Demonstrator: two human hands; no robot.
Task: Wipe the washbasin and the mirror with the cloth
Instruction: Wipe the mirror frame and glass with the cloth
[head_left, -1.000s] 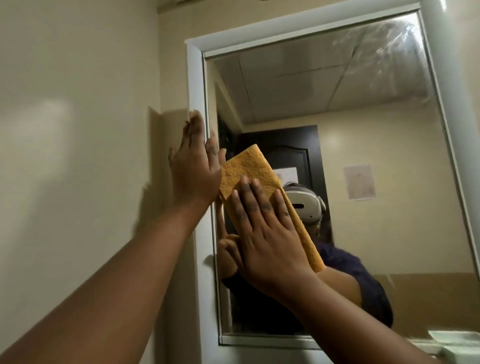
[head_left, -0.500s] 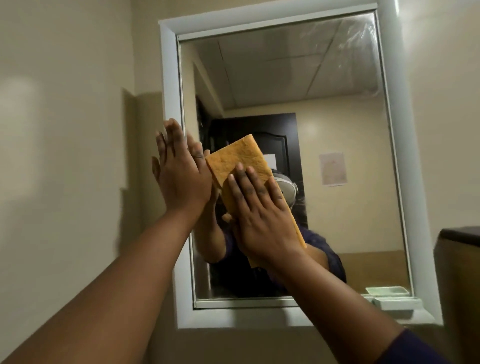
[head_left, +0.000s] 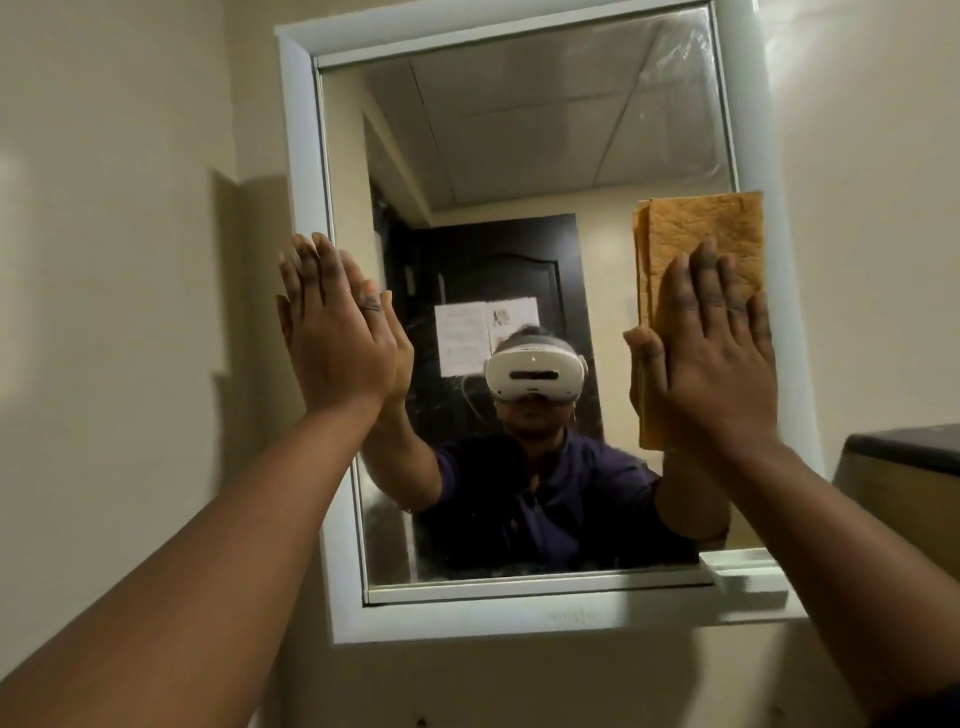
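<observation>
A wall mirror (head_left: 519, 156) in a white frame (head_left: 301, 156) fills the middle of the view. A folded orange cloth (head_left: 701, 228) lies flat against the glass at the mirror's right edge. My right hand (head_left: 711, 358) presses the cloth to the glass with straight fingers pointing up. My left hand (head_left: 337, 332) rests flat on the mirror's left edge, partly over the frame, fingers straight. The washbasin is out of view.
Beige walls surround the mirror. A small white ledge (head_left: 748, 574) sits at the mirror's lower right corner. A dark-topped object (head_left: 904, 447) stands at the right edge. The glass reflects a person, a dark door and a ceiling.
My right hand has slid the cloth from the mirror's left-centre across to its right edge. The left hand stays on the left edge. The view has shifted right.
</observation>
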